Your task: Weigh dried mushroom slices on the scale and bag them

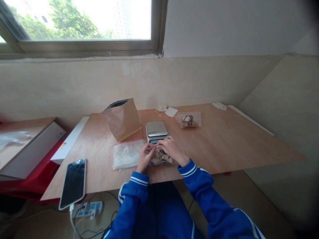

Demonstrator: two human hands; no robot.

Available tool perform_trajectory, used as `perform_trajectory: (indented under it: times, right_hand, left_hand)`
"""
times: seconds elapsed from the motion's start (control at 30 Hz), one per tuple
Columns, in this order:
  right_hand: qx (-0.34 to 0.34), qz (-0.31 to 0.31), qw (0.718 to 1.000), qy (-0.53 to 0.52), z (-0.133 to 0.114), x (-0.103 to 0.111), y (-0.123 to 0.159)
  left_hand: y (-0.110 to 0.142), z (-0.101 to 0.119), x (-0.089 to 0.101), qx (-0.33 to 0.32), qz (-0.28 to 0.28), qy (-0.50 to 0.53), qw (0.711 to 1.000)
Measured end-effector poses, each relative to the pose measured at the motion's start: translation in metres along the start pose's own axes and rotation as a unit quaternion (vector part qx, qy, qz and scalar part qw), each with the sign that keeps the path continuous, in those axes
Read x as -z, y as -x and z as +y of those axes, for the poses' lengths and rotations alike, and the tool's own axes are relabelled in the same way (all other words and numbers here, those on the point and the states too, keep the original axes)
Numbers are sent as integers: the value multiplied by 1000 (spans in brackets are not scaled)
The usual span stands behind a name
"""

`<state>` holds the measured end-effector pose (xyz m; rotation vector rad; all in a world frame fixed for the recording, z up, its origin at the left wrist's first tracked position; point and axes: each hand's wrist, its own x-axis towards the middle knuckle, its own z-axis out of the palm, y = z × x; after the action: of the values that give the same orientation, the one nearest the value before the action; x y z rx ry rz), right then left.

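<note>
A clear zip bag (161, 158) of brownish dried slices lies near the table's front edge. Both hands pinch its top seam. My left hand (145, 156) has thumb and fingertips closed on the seam's left part. Just to the right, my right hand (171, 148) grips the same seam with bent fingers. Directly behind the hands stands a small digital scale (157, 128) with a bare metal plate; its display is partly covered by my fingers. Left of my left hand lies a stack of flat clear zip bags (127, 155) with a red seam.
An open brown paper pouch (123, 121) stands at the back left. Another filled zip bag (188, 120) lies right of the scale, near a white paper square (171, 112) and white scraps (161, 108). A phone (73, 182) on a charging cable overhangs the front left edge.
</note>
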<state>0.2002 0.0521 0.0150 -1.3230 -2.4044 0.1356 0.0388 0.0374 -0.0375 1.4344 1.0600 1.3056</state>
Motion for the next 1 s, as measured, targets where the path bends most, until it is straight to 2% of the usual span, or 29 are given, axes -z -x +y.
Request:
perform_trajectory:
  times: [0.17, 0.3, 0.5, 0.73, 0.9, 1.0]
  right_hand:
    - [-11, 21, 998, 59, -6, -5, 1]
    - [-2, 36, 999, 38, -5, -4, 4]
    - [-4, 47, 998, 38, 9, -3, 11]
    - [-5, 47, 998, 31, 7, -4, 9]
    - [-19, 43, 999, 13, 24, 0, 12]
    - [-33, 28, 999, -21, 32, 1, 14]
  left_hand:
    - [-1, -3, 0, 0, 8, 22, 1000]
    - [-1, -5, 2, 23, 22, 43, 999]
    - [-1, -9, 3, 52, 48, 64, 995]
    - [-2, -9, 4, 58, 57, 95, 992]
    - [-3, -13, 4, 52, 88, 102, 989]
    - [-4, -19, 4, 65, 79, 110, 989]
